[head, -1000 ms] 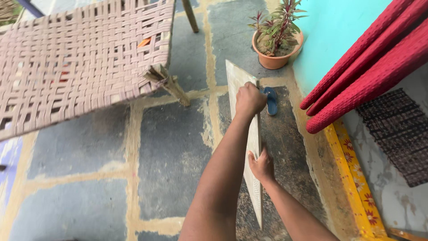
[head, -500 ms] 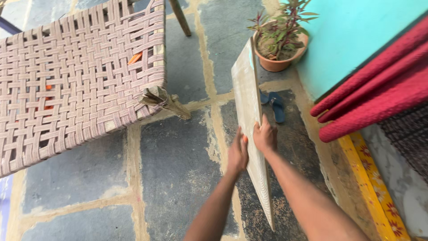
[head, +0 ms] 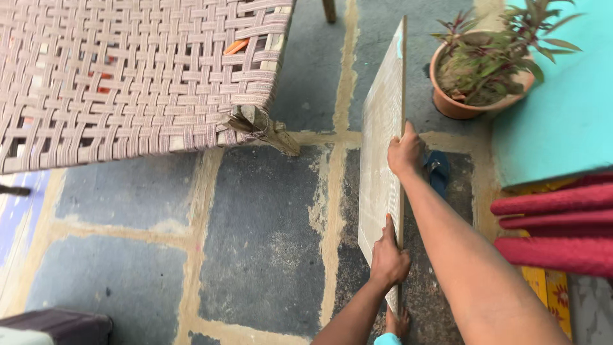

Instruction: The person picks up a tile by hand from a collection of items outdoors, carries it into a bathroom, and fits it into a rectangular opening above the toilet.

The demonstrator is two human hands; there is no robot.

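Both hands grip a pale tile (head: 382, 147) standing on edge on the stone floor (head: 262, 236) — left hand (head: 389, 260) curled low, right hand (head: 405, 153) clasping its upper edge.

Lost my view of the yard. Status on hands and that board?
Left hand grips board near its lower end. Right hand holds its upper edge. Board stands on edge. Plant pot, woven cot close by.

The pale board (head: 380, 147) you hold looks like matt wood with a fine grain. On your left, the cot (head: 128, 70) is rough woven webbing on a splintered wooden frame. The floor (head: 262, 236) is rough grey stone; the far-right pot (head: 456, 105) is matt terracotta.
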